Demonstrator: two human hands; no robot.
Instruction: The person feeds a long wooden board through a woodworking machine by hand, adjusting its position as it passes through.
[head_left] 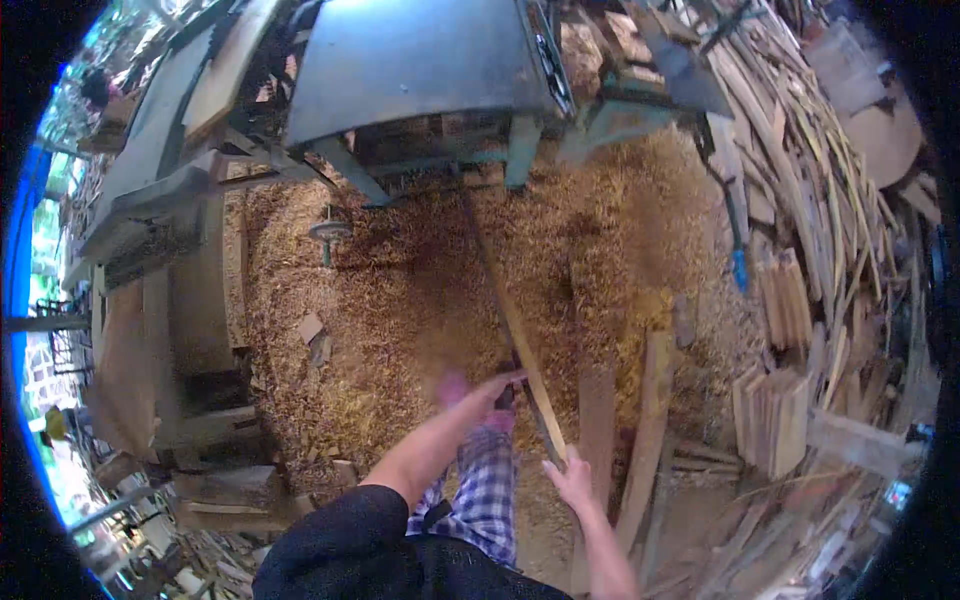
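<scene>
Here the person stands on a floor (420,290) deep in sawdust and shavings, holding a long thin wooden strip (505,305) that runs from near their waist up and away toward the blue-grey machine (420,70) at the far side. The left hand (490,388) is blurred, stretched forward, and touches the strip partway along its length; its fingers look curled against the wood, though I cannot tell how firmly they close. The right hand (572,480) sits at the near end of the strip, fingers wrapped on it from below. The strip is tilted, its far end reaching the sawdust just before the machine's legs.

Below the hands shows a checked trouser leg (485,490) and a dark sleeve (340,550). Just right of the strip several flat planks (648,420) lie on the floor. Further right, stacks of short boards (775,415) and a big heap of offcut slats (820,170) fill the floor's right edge. At the left stands a long wooden worktop (150,200).
</scene>
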